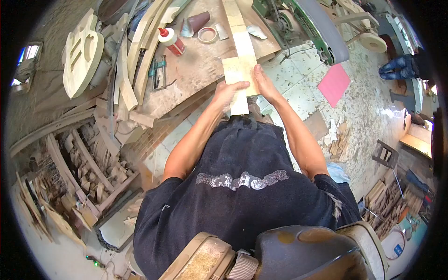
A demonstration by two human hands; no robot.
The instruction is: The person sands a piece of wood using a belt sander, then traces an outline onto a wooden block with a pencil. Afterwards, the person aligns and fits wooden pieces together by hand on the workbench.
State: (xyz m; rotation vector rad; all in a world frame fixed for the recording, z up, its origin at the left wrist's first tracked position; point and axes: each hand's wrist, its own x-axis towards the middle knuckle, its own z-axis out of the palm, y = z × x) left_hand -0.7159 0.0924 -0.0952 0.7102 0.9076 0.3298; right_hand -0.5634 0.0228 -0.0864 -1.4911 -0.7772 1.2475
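Observation:
Both hands are on two pale wooden boards at the workbench's front edge. The long board (pixel 241 39) runs away from me across the bench. A shorter board (pixel 233 70) overlaps its near end and sticks out toward my body. My left hand (pixel 228 93) grips the shorter board from the left, thumb laid across its top. My right hand (pixel 265 84) is closed on the right edge of the long board, thumb up along the side. The fingers underneath are hidden. A glue bottle (pixel 173 43) with a red cap lies to the left, near a green clamp (pixel 158 72).
The wooden workbench (pixel 196 77) also bears a tape roll (pixel 207 34) and curved wooden strips (pixel 140 51). A green belt sander (pixel 317 32) stands to the right. Beyond it a pink sheet (pixel 334 85) lies on the floor. Offcuts fill a wooden crate (pixel 133 179) at left.

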